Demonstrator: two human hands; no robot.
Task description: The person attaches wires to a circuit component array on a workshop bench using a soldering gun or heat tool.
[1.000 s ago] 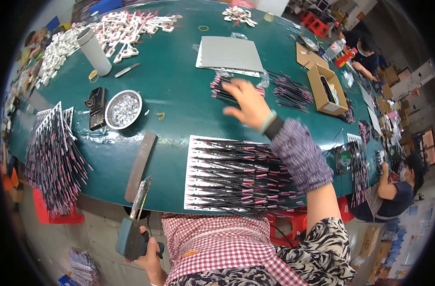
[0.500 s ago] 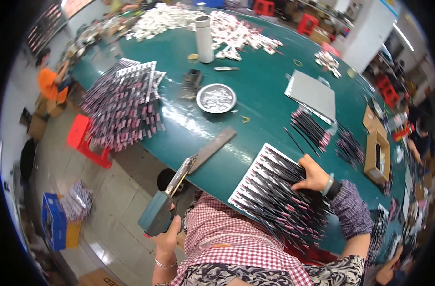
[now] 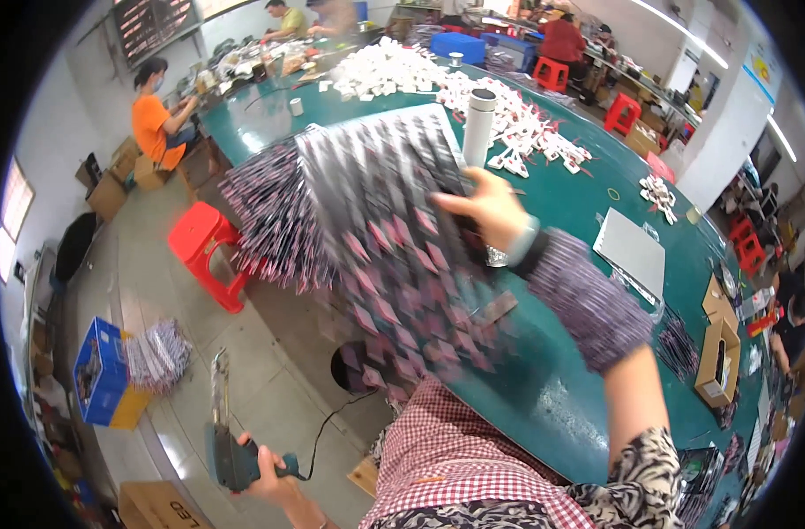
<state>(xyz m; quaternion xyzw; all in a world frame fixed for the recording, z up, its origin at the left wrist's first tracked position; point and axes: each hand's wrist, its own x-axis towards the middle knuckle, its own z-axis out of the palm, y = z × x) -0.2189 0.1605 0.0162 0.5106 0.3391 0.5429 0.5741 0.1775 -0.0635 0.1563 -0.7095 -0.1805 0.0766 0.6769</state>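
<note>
My right hand (image 3: 491, 210) grips the edge of a pale sheet (image 3: 376, 145) bearing rows of black wires with pinkish ends. The sheet is raised over the table's left part and smeared by motion. Behind and left of it lies a pile of similar wires (image 3: 270, 216), partly covered from view. My left hand (image 3: 268, 476) is wrapped round the handle of a teal pistol-shaped tool (image 3: 232, 457) with a long metal nose and a black cord. It is held low over the floor, off the table, nose upward.
On the green table (image 3: 544, 353) stand a white flask (image 3: 479, 130), heaps of white parts (image 3: 385, 69), a grey board (image 3: 630, 254) and a cardboard box (image 3: 718, 360). A red stool (image 3: 210, 247) and a blue crate (image 3: 103, 370) are at left. A person in orange (image 3: 156, 123) sits beyond.
My right hand has lifted the wire-laden sheet from the table's front edge and carried it left toward the pile. My left hand has lowered the tool away from the table. The view has turned.
</note>
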